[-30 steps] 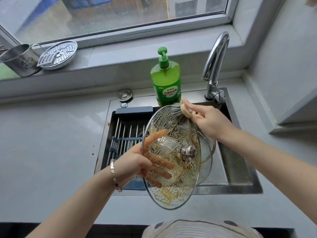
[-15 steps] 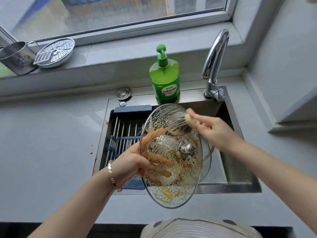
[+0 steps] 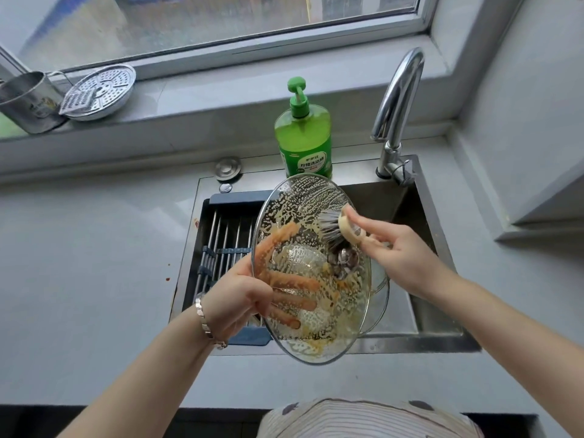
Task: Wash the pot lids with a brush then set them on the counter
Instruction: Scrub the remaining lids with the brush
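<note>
Lid: glass lid (image 3: 335,314), streaked with suds and yellowish residue, held tilted over the sink, knob (image 3: 346,262) side toward the camera.
Left hand: left hand (image 3: 237,298) grips the lid at its left rim, with the fingers fanned behind the glass and seen through it. A bracelet (image 3: 203,320) is on the wrist.
Right hand: right hand (image 3: 401,251) pinches the brush (image 3: 331,229) by its cream head. The bristles press on the lid just above the knob.
Lid edges: in view, the top rim meets the foot of the bottle (image 3: 305,143). The bottom rim overhangs the sink's front lip. The left rim is over the rack, the right rim over the open basin.
Sink: steel sink (image 3: 420,344). The rack (image 3: 226,245) fills its left part. Bare basin wall and floor show at right, under the right hand.
Behind lid: a second round rim (image 3: 384,303) shows past the lid's lower right edge, in the basin. Lid or pot, cannot tell.
Tap: tap (image 3: 396,99) at the sink's back right corner, with the spout end high above the basin and apart from the right hand.
Counter: counter (image 3: 88,263) runs wide to the left of the sink. The strip at right is narrower and ends at a wall ledge. A thin strip runs along the front. There are red specks (image 3: 167,278) near the sink's left edge.
Sill: cup (image 3: 28,102) and perforated plate (image 3: 98,91) at far left, well apart from the hands.
</note>
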Available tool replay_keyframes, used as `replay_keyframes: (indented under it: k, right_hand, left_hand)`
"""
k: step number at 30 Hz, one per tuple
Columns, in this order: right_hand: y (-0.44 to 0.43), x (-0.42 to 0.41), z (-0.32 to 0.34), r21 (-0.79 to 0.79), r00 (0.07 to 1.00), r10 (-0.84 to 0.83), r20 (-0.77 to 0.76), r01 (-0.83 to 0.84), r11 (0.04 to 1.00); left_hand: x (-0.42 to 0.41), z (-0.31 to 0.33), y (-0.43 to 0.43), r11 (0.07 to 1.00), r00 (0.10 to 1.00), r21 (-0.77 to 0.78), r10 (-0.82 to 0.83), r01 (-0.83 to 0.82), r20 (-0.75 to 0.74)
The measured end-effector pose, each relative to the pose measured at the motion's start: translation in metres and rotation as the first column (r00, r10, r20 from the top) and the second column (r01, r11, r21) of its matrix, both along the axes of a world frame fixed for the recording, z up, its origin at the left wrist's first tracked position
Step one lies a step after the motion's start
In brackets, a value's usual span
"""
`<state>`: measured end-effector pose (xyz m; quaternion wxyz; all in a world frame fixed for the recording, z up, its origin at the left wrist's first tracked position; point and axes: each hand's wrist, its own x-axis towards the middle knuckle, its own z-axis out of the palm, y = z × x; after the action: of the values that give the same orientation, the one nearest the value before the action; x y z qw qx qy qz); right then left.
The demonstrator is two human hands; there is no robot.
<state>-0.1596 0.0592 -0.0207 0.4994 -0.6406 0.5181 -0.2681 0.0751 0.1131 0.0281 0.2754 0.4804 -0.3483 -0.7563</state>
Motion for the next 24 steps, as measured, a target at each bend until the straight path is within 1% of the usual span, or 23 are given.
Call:
replay_keyframes:
  k: [2,3,4,5,6,8,9,10,11,12,13,14,16,17,19,22,24]
  right_hand:
    - [-0.01,-0.008,-0.011,0.043,0.994,-0.073,-0.077,0.077,0.996]
    - [-0.016,-0.015,-0.02,0.079,0.982,-0.115,-0.152,0.128,0.989]
    - [-0.019,-0.02,-0.029,0.131,0.963,-0.144,-0.226,0.177,0.975]
    - [-0.018,-0.024,-0.035,0.183,0.948,-0.179,-0.264,0.232,0.955]
    - [-0.016,-0.025,-0.04,0.243,0.938,-0.239,-0.252,0.3,0.922]
    - [-0.012,-0.021,-0.04,0.384,0.902,-0.421,-0.092,0.423,0.821]
    - [-0.01,-0.016,-0.036,0.435,0.883,-0.47,-0.013,0.428,0.792]
    - [-0.009,-0.01,-0.03,0.47,0.88,-0.472,0.046,0.398,0.788]
    - [-0.008,-0.002,-0.026,0.485,0.897,-0.435,0.084,0.344,0.804]
    - [-0.007,0.007,-0.02,0.48,0.92,-0.38,0.099,0.29,0.828]
    - [-0.006,0.018,-0.017,0.451,0.939,-0.333,0.083,0.262,0.853]
    - [-0.006,0.026,-0.016,0.41,0.947,-0.316,0.047,0.27,0.871]
    - [-0.008,0.036,-0.018,0.32,0.933,-0.359,-0.016,0.345,0.882]
    - [-0.007,0.037,-0.02,0.283,0.927,-0.376,-0.023,0.366,0.887]
    - [-0.005,0.036,-0.018,0.213,0.938,-0.344,-0.034,0.343,0.915]
    - [0.002,0.029,-0.009,0.065,0.97,-0.217,-0.106,0.224,0.972]
    - [0.007,0.024,-0.004,-0.079,0.97,-0.075,-0.233,0.058,0.995]
  left_hand:
    - [0.0,-0.001,0.001,1.0,1.0,0.009,0.02,-0.02,-0.01]
    - [-0.001,-0.001,0.002,0.999,0.999,0.018,0.036,-0.035,-0.014]
    - [-0.001,-0.003,0.002,0.998,0.998,0.029,0.051,-0.051,-0.02]
    - [-0.001,-0.005,0.002,0.997,0.997,0.039,0.069,-0.067,-0.036]
    - [-0.001,-0.007,0.001,0.995,0.994,0.05,0.088,-0.085,-0.066]
    - [-0.005,-0.012,0.001,0.989,0.983,0.071,0.134,-0.126,-0.127]
    - [-0.008,-0.014,0.001,0.988,0.979,0.073,0.148,-0.139,-0.137]
    - [-0.012,-0.015,0.001,0.988,0.981,0.066,0.15,-0.143,-0.124]
    - [-0.016,-0.017,0.001,0.989,0.985,0.053,0.144,-0.14,-0.093]
    - [-0.021,-0.019,0.002,0.991,0.99,0.037,0.13,-0.128,-0.057]
    - [-0.025,-0.022,0.002,0.993,0.993,0.023,0.115,-0.115,-0.029]
    - [-0.029,-0.024,0.003,0.995,0.995,0.015,0.103,-0.103,-0.015]
    - [-0.034,-0.03,0.004,0.995,0.996,0.022,0.093,-0.093,-0.014]
    - [-0.033,-0.032,0.005,0.996,0.997,0.034,0.078,-0.077,-0.025]
    - [-0.025,-0.033,0.005,0.998,0.998,0.06,0.033,-0.029,-0.059]
    - [0.002,-0.022,-0.007,0.997,0.993,0.07,-0.019,0.028,-0.117]
    - [0.021,-0.016,-0.018,0.994,0.988,0.107,0.013,0.003,-0.155]
